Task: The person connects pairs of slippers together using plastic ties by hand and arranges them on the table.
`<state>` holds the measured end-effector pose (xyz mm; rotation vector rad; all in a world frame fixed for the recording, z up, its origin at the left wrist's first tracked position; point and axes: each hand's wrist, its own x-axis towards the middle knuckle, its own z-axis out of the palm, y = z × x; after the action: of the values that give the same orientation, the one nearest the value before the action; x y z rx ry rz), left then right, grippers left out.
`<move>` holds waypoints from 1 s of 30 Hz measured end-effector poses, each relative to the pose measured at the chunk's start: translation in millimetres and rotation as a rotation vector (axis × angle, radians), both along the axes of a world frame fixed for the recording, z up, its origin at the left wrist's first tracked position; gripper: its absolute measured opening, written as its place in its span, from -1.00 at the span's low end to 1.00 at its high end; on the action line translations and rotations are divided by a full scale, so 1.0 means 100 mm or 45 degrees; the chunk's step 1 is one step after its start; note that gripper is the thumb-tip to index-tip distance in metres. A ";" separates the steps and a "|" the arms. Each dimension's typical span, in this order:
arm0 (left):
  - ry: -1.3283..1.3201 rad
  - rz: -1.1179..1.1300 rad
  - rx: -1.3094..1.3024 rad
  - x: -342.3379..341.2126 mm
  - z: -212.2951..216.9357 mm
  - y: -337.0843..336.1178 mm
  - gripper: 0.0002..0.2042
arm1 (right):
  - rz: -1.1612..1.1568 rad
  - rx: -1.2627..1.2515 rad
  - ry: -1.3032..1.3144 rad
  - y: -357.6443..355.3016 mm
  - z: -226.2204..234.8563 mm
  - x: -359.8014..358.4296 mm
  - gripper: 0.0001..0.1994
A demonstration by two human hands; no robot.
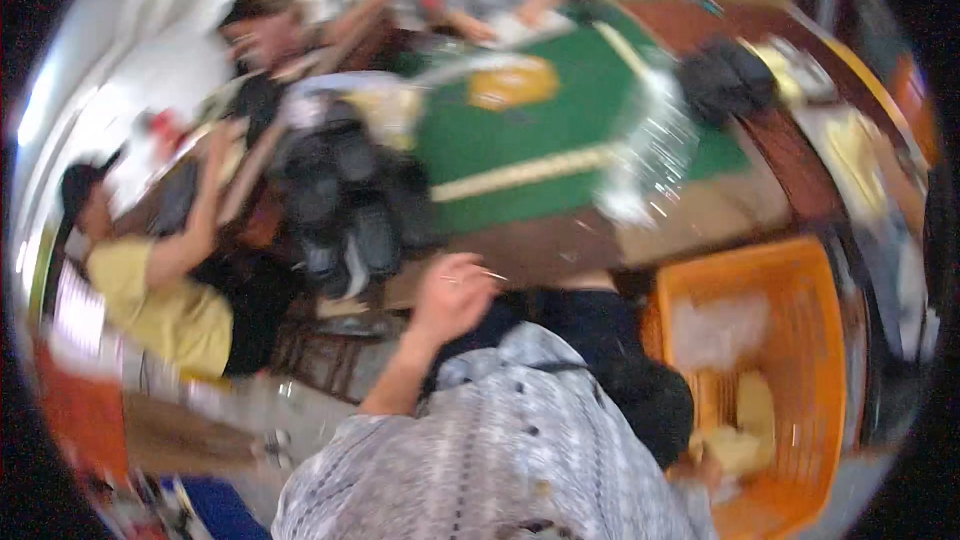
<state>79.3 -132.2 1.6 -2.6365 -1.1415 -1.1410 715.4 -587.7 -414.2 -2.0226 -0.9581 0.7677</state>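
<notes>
My left hand [455,295] is raised over my lap at the table's near edge, its fingers curled together. Something thin and pale shows at the fingertips, too blurred to name. Low on my right, part of my right hand [703,472] shows inside an orange plastic crate [825,360], against a pale yellow piece [735,448] that looks soft. Its fingers are smeared, so whether they grip the piece cannot be made out. Another yellow piece [757,405] leans close by, and a whitish, clear-looking bag [715,325] lies farther up in the crate.
On the table, a green mat [540,145] carries a yellow piece [513,82] and a shiny clear plastic bag [650,155]. A pile of dark items [345,180] stands at the left, another dark bundle [725,80] at the right. Several people sit or stand around the table.
</notes>
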 end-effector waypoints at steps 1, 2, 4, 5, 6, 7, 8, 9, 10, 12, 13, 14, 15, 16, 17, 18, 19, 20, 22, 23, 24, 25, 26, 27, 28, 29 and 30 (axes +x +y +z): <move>0.190 -0.074 0.051 0.32 0.13 -0.05 -0.93 | 0.100 0.129 0.197 1.13 -0.16 -0.72 -0.46; 0.179 -0.030 0.055 0.31 0.15 -0.12 -0.92 | 0.205 0.218 0.267 1.83 -0.13 -0.71 -0.46; 0.236 0.015 0.033 0.23 0.17 -0.32 -0.90 | 0.345 0.342 0.373 2.72 -0.07 -0.65 -0.46; 0.229 0.021 0.043 0.23 0.16 -0.38 -0.89 | 0.385 0.384 0.415 2.99 -0.02 -0.58 -0.46; 0.275 0.001 0.057 0.18 0.13 -0.39 -0.89 | 0.405 0.419 0.458 3.16 0.03 -0.54 -0.46; 0.300 0.023 0.023 0.16 0.12 -0.43 -0.88 | 0.416 0.449 0.500 3.27 0.07 -0.48 -0.46; 0.324 0.038 -0.015 0.14 0.10 -0.48 -0.88 | 0.420 0.476 0.542 3.35 0.12 -0.42 -0.46; 0.319 0.016 -0.030 0.11 0.05 -0.47 -0.88 | 0.414 0.506 0.587 3.42 0.17 -0.40 -0.46; 0.326 0.027 -0.050 0.09 0.03 -0.48 -0.89 | 0.406 0.533 0.632 3.47 0.21 -0.38 -0.46; 0.345 0.036 -0.078 0.08 0.02 -0.48 -0.89 | 0.388 0.579 0.729 3.52 0.29 -0.37 -0.46; 0.343 0.034 -0.070 0.09 0.01 -0.46 -0.89 | 0.379 0.599 0.779 3.52 0.33 -0.39 -0.46; 0.308 0.028 -0.055 0.10 0.00 -0.44 -0.89 | 0.371 0.616 0.830 3.52 0.37 -0.41 -0.46; 0.269 0.020 -0.039 0.12 -0.01 -0.42 -0.89 | 0.363 0.635 0.876 3.53 0.43 -0.41 -0.46; 0.255 0.009 -0.053 0.13 -0.01 -0.40 -0.89 | 0.356 0.652 0.920 3.53 0.50 -0.41 -0.46; 0.239 -0.003 -0.068 0.13 -0.02 -0.38 -0.89 | 0.349 0.668 0.962 3.53 0.58 -0.42 -0.46; 0.226 -0.005 -0.079 0.14 -0.04 -0.36 -0.90 | 0.342 0.683 0.999 3.52 0.67 -0.40 -0.46; 0.208 -0.010 -0.075 0.15 -0.04 -0.34 -0.90 | 0.335 0.697 1.034 3.50 0.77 -0.38 -0.46; 0.169 -0.037 -0.048 0.18 -0.04 -0.32 -0.90 | 0.328 0.710 1.067 3.49 0.88 -0.36 -0.45; 0.122 -0.050 -0.015 0.17 -0.05 -0.28 -0.90 | 0.329 0.734 1.149 3.54 1.25 -0.52 -0.45; 0.100 -0.069 -0.009 0.17 -0.06 -0.26 -0.90 | 0.330 0.745 1.189 3.56 1.44 -0.62 -0.45; 0.075 -0.091 -0.004 0.16 -0.07 -0.24 -0.89 | 0.329 0.756 1.225 3.59 1.66 -0.72 -0.45; 0.050 -0.112 0.002 0.15 -0.07 -0.22 -0.89 | 0.328 0.767 1.262 3.60 1.89 -0.83 -0.45; 0.011 -0.139 -0.011 0.15 -0.04 -0.20 -0.90 | 0.327 0.778 1.300 3.61 2.12 -0.95 -0.45; -0.005 -0.142 -0.008 0.13 -0.03 -0.18 -0.90 | 0.322 0.789 1.338 3.63 2.32 -1.09 -0.44; -0.079 -0.171 -0.002 0.12 -0.02 -0.15 -0.90 | 0.317 0.801 1.379 3.65 2.52 -1.24 -0.44; -0.151 -0.199 0.004 0.10 -0.01 -0.11 -0.91 | 0.313 0.813 1.420 3.66 2.73 -1.39 -0.44; -0.190 -0.224 -0.004 0.09 0.01 -0.07 -0.90 | 0.305 0.827 1.460 3.70 2.91 -1.53 -0.44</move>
<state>88.3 -139.5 2.2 -2.7401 -0.9471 -1.3877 562.2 -217.3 -123.6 -0.6802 -0.6039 1.3030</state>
